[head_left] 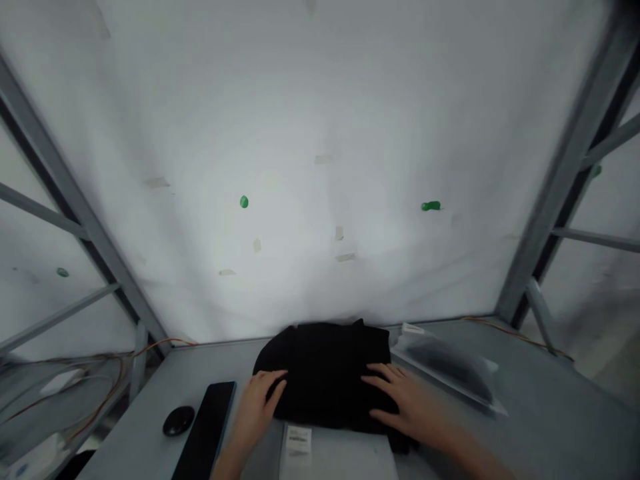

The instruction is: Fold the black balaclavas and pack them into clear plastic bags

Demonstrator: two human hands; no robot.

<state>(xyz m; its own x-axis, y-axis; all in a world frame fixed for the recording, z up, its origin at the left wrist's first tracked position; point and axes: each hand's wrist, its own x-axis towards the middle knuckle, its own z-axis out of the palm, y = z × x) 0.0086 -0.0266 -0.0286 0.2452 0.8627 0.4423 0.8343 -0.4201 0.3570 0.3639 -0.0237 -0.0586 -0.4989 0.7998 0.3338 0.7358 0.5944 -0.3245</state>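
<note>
A black folded cloth, seemingly a garment [327,373], lies on the grey table against the white sheet wall. My left hand [257,403] rests at its left edge, fingers stretched out over the fabric and thumb apart. On the right part of the cloth lies my right hand [400,400], its fingers spread; the forearm is blurred. Just in front of the cloth is a flat pale package [345,457] with a white printed label [299,441]. To the right of the cloth is a clear plastic bag [450,367] with something dark inside.
Left of my left hand lie a long black flat device [205,430] and a round black object [179,421]. Metal frame posts [555,167] flank the white sheet [320,120]. Cables [117,387] and white power adapters [63,382] lie beyond the table's left side.
</note>
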